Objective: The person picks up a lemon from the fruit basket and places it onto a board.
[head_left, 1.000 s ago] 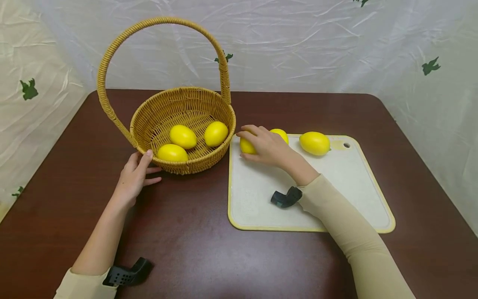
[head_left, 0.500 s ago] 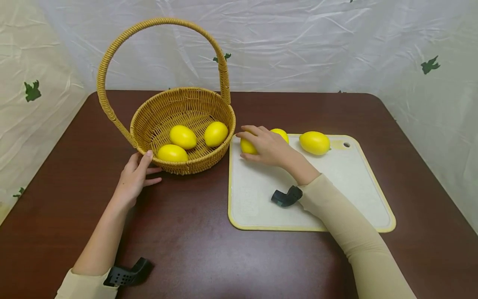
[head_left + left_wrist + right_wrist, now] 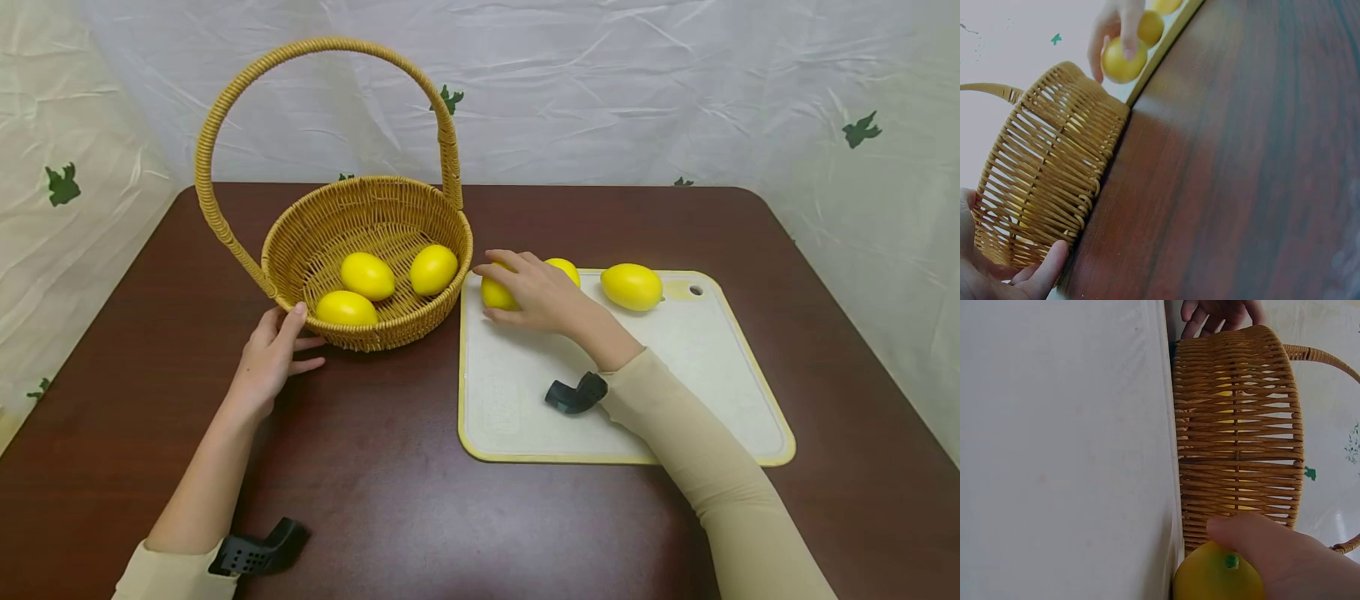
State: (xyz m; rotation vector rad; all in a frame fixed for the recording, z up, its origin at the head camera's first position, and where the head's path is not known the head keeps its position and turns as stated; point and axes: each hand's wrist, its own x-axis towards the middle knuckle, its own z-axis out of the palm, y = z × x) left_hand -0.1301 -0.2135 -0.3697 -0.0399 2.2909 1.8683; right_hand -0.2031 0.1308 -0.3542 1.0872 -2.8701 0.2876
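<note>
On the left, a wicker basket [image 3: 378, 337] with a tall handle holds three yellow lemons, one of them a front lemon [image 3: 346, 308]. My left hand [image 3: 268, 354] rests against its near left side, thumb at the rim and straight fingers spread along the lower wall [image 3: 1041, 181]. My right hand [image 3: 536, 296] grips a lemon [image 3: 497, 289] at the far left corner of a white cutting board [image 3: 525, 400]; the right wrist view shows the thumb over this lemon [image 3: 1216, 578]. Just behind that hand sits a partly hidden lemon [image 3: 564, 268]. Farther right lies another lemon [image 3: 632, 287].
The board has a yellow rim and a hanging hole [image 3: 696, 290]. Both stand on a dark brown table [image 3: 360, 467]. A white curtain [image 3: 637, 92] with green bird shapes hangs behind. Black camera mounts [image 3: 258, 547] sit on both wrists.
</note>
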